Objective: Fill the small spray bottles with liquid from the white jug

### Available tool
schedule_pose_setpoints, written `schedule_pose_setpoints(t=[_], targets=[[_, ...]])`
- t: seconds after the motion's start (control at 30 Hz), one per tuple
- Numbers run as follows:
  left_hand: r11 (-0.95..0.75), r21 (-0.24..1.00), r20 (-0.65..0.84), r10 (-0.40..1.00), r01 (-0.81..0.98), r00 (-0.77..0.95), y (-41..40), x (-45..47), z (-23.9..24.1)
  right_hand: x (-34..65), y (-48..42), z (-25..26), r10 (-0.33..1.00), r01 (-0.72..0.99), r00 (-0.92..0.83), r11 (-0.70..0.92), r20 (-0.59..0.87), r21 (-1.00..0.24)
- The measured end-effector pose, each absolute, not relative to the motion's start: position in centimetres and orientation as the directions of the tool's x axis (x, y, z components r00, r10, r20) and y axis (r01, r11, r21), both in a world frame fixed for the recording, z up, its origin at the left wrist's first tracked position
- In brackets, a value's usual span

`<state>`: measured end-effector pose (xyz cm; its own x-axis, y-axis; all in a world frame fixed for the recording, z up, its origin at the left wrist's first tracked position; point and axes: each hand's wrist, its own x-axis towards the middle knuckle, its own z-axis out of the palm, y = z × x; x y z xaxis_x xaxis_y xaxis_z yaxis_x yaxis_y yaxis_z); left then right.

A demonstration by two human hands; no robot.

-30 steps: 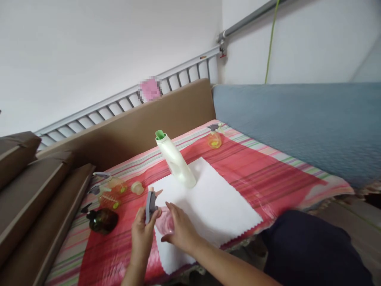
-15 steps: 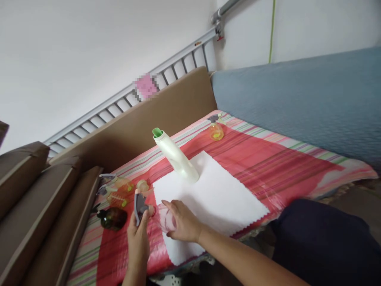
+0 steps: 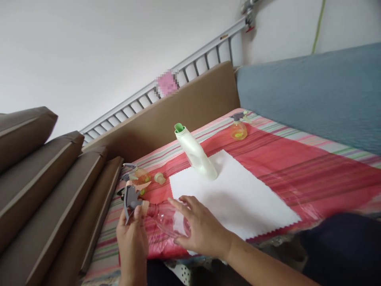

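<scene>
My left hand [image 3: 132,238] grips the grey trigger spray head [image 3: 131,199] of a clear pink spray bottle [image 3: 166,217]. My right hand [image 3: 199,228] wraps around the bottle's round body. The bottle lies on its side between my hands, above the near edge of the red striped mat [image 3: 285,167]. Just beyond it on the mat lies a white cloth [image 3: 238,198]. A white bottle with a green cap [image 3: 195,153] stands on the cloth's far corner.
Several small orange spray bottles [image 3: 138,176] and a loose cap [image 3: 160,178] sit at the mat's left. Another orange spray bottle [image 3: 238,127] stands at the far right. Brown cushions [image 3: 50,178] rise at left, a blue mattress [image 3: 312,99] at right.
Both hands have turned the pink spray bottle from upright onto its side and drawn it nearer to me. The view has swung left.
</scene>
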<state>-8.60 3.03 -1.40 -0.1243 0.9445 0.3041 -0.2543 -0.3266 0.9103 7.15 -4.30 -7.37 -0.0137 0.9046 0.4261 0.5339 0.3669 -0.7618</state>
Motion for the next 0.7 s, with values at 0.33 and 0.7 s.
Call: schedule_pose_setpoints(t=[0.33,0.7], targets=[[-0.178,0.923,0.145,0.982,-0.340,-0.119,1.6,-10.1,-0.1,6.0,-5.3,-6.2,0.869,0.474,-0.025,0.445,0.494,-0.759],[-0.167,0.938,0.172,0.985,-0.304,-0.009,0.9,-10.5,0.2,6.5,-6.4,-4.6,0.972,-0.115,-0.023,0.228,0.232,-0.967]])
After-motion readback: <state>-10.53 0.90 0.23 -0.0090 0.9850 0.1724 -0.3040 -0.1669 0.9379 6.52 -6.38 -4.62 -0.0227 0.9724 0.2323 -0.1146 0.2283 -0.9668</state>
